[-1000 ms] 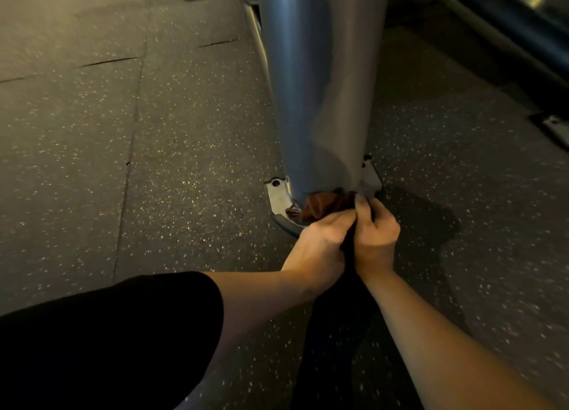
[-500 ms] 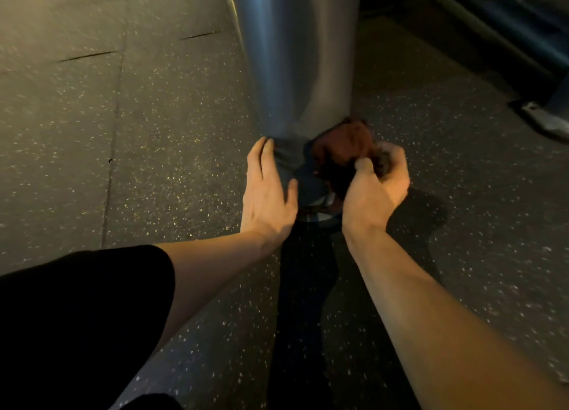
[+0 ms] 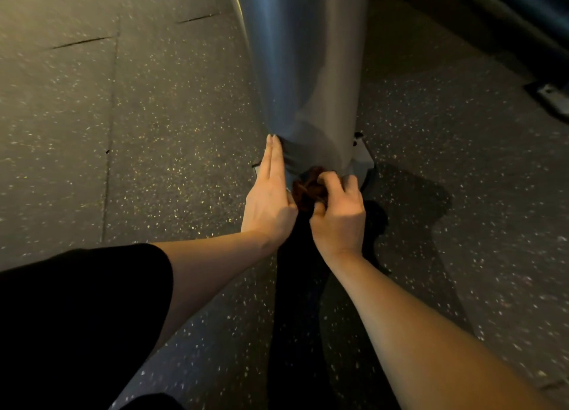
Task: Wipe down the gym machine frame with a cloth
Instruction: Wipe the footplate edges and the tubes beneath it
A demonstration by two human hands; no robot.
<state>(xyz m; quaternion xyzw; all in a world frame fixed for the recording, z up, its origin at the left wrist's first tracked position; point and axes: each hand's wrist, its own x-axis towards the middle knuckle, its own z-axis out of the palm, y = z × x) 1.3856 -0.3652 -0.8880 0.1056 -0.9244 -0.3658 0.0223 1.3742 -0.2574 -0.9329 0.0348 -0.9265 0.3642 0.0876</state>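
A wide silver upright post of the gym machine frame (image 3: 304, 71) rises from a metal base plate (image 3: 363, 160) bolted to the floor. My right hand (image 3: 338, 215) grips a bunched reddish-brown cloth (image 3: 308, 188) and holds it against the foot of the post. My left hand (image 3: 269, 194) lies flat with straight fingers along the post's left side, just beside the cloth. Most of the cloth is hidden between my hands.
Dark speckled rubber floor tiles (image 3: 154, 132) with seams surround the post. Another frame bar (image 3: 523, 18) and a metal foot (image 3: 554, 97) lie at the upper right. A dark shadow falls on the floor beneath my arms.
My right hand has brought the cloth down from the post's right side to its foot. My left hand has stayed flat on the post's left side.
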